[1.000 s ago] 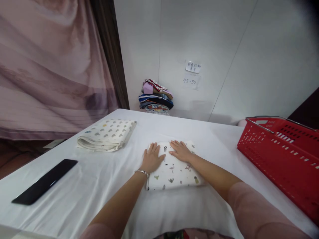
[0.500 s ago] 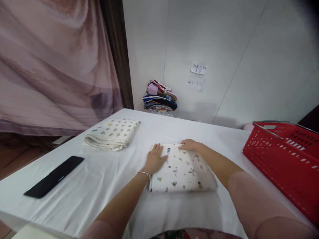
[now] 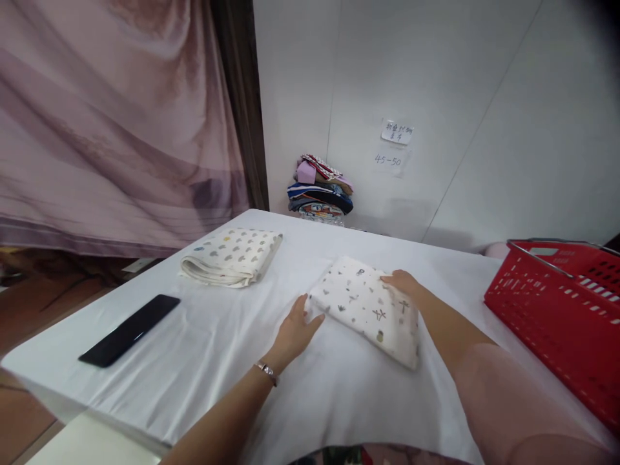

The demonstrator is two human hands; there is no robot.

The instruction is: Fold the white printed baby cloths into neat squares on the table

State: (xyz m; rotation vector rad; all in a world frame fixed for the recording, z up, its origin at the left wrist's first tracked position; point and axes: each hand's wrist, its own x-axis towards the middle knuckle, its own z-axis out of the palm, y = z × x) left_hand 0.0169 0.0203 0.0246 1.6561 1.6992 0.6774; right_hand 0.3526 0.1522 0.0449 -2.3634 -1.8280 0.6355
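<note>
A folded white cloth (image 3: 363, 303) printed with small palms and plants lies askew on the white-covered table (image 3: 203, 387). At its upper right edge, my right hand (image 3: 403, 285) grips the fabric, with part of the fingers out of sight on the cloth. My left hand (image 3: 294, 330) is off the cloth's top, thumb and fingers apart, close to its left corner; it holds nothing. Further left lies another folded cloth (image 3: 237, 255), off-white with grey cloud-like shapes. A flat black phone-like slab (image 3: 130, 329) rests near the table's left side.
A red plastic basket (image 3: 557, 323) with a metal handle stands on the right. Beyond the far edge, a pile of folded fabrics (image 3: 320, 190) is against the wall, below paper notes (image 3: 393, 145). A pink curtain (image 3: 121, 116) hangs at the left.
The palm-print cloth has turned clockwise, its left end swinging away from me. My left hand has come off its top and moved nearer to me. The view has shifted slightly left.
</note>
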